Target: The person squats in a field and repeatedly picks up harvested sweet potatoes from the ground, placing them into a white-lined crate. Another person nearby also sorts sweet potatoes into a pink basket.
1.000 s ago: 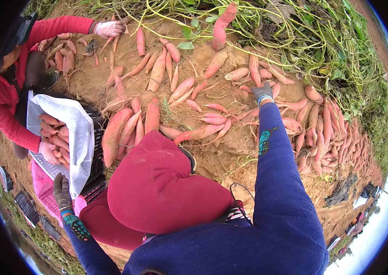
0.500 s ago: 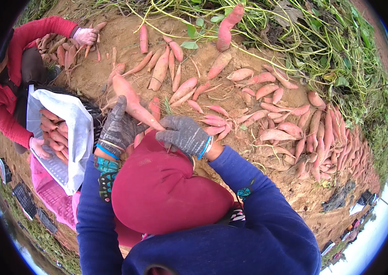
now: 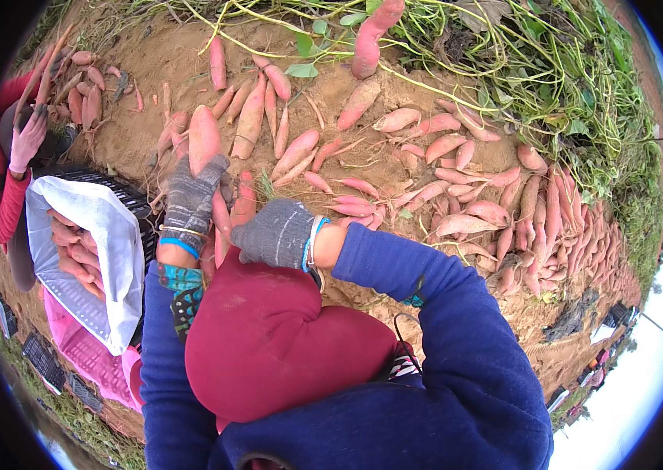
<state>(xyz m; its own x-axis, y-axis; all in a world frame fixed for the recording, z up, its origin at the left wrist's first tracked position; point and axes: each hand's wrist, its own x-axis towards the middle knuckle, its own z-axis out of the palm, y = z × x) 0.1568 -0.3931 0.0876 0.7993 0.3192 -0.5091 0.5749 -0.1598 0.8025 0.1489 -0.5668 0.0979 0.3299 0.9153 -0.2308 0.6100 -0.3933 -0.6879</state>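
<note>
My left hand (image 3: 192,200), in a grey glove, is closed around a thick pink sweet potato (image 3: 204,139), whose blunt end stands up above the fingers. A narrower pink length (image 3: 222,218) shows below that hand; whether it belongs to the same root I cannot tell. Just to the right, above my knee, my right hand (image 3: 275,235) is curled shut in its grey glove. Its fingertips are hidden, and so is anything in them. Several sweet potatoes (image 3: 249,125) lie on the soil directly beyond my hands.
At left, a white-lined crate (image 3: 84,227) holds sweet potatoes beside a pink basket (image 3: 88,345). A co-worker's gloved hand (image 3: 27,141) grips long thin roots. More sweet potatoes (image 3: 554,227) spread to the right. Green vines (image 3: 519,63) cover the far ground.
The sweet potato has turned more upright in my left hand. My right hand has drawn left and down toward my knee. The co-worker's hand has left the crate's rim and another is raised with roots.
</note>
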